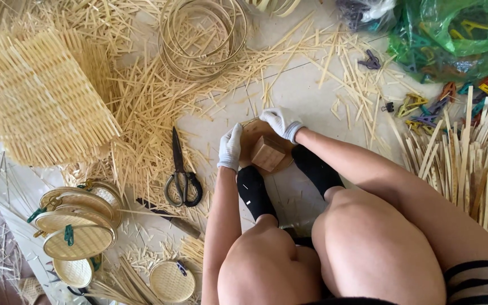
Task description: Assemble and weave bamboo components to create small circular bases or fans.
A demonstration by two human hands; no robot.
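My left hand (231,147), in a white glove, grips the left edge of a round wooden board (251,131) lying on the floor. My right hand (281,121), also gloved, presses on the board's far right rim. A small wooden block (267,153) sits on top of the board between my hands. My two feet in black socks (253,191) rest against the near side of the board.
Black scissors (182,172) lie left of the board. Woven bamboo mats (40,96) and loose sticks cover the far left. Bamboo hoops (201,36) lie ahead. Round woven lids with clips (77,226) stack at near left. Bamboo strips (473,164), coloured clips (425,107) and a green bag (453,34) are at right.
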